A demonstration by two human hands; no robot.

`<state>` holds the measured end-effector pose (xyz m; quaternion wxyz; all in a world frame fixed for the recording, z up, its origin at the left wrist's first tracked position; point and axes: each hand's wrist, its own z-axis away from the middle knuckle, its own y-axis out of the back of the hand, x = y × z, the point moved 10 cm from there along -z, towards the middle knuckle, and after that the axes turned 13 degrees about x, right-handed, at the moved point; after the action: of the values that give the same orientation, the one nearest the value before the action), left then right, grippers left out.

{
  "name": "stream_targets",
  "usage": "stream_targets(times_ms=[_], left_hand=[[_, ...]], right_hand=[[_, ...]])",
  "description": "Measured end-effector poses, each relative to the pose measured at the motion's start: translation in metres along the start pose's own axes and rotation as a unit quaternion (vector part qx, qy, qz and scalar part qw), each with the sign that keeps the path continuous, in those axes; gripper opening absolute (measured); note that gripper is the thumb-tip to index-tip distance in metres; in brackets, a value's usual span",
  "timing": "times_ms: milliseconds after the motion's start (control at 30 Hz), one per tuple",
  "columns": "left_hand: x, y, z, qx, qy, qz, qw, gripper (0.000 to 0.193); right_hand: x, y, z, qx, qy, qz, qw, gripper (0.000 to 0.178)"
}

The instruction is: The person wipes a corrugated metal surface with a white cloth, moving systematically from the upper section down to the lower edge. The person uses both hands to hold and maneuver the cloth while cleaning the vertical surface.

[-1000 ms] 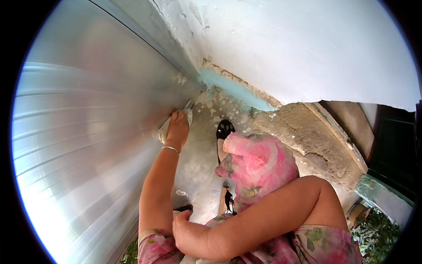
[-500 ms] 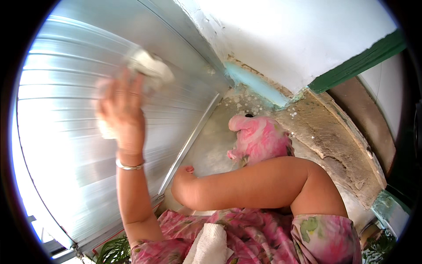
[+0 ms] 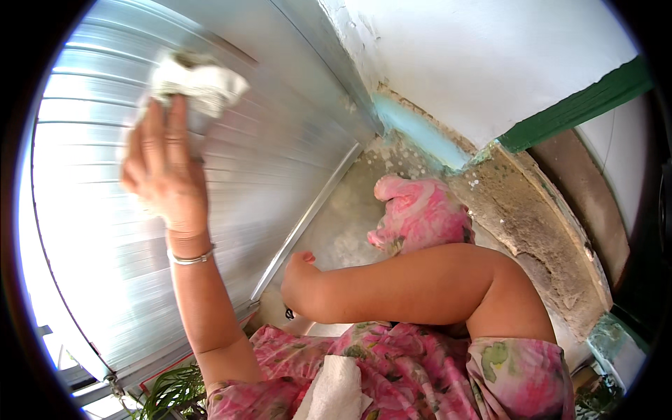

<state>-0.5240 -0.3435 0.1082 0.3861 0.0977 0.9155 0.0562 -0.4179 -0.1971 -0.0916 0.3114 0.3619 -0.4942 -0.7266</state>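
My left hand (image 3: 168,157) presses a crumpled white cloth (image 3: 199,82) against a silvery ribbed metal door (image 3: 259,154). Its fingers are stretched upward along the lower edge of the cloth, and a metal bangle circles the wrist. My right arm is folded across in front of my body. My right hand (image 3: 297,280) hangs bent at the wrist near the bottom rail of the door; most of its fingers are hidden, with one reddish tip showing.
A white wall (image 3: 476,63) with a pale blue base stands ahead, beside a green-painted edge (image 3: 574,105). Stained, rough concrete floor (image 3: 528,217) lies to the right. Bunched pink flowered fabric (image 3: 423,217) shows beyond my right arm. Green leaves (image 3: 171,392) stand at the lower left.
My left hand and the cloth have moved up and left across the metal door. My right arm has stayed nearly still, and the whole view has shifted slightly.
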Motion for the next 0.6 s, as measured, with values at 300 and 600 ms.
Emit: stream_targets(times_ms=[300, 600], left_hand=[[0.138, -0.041, 0.116, -0.172, -0.093, 0.25, 0.948, 0.036], [0.259, -0.076, 0.219, -0.265, -0.152, 0.348, 0.886, 0.036]], right_hand=[[-0.014, 0.022, 0.023, 0.014, 0.071, -0.007, 0.997, 0.036], [-0.007, 0.015, 0.029, 0.039, 0.055, -0.012, 0.998, 0.037]])
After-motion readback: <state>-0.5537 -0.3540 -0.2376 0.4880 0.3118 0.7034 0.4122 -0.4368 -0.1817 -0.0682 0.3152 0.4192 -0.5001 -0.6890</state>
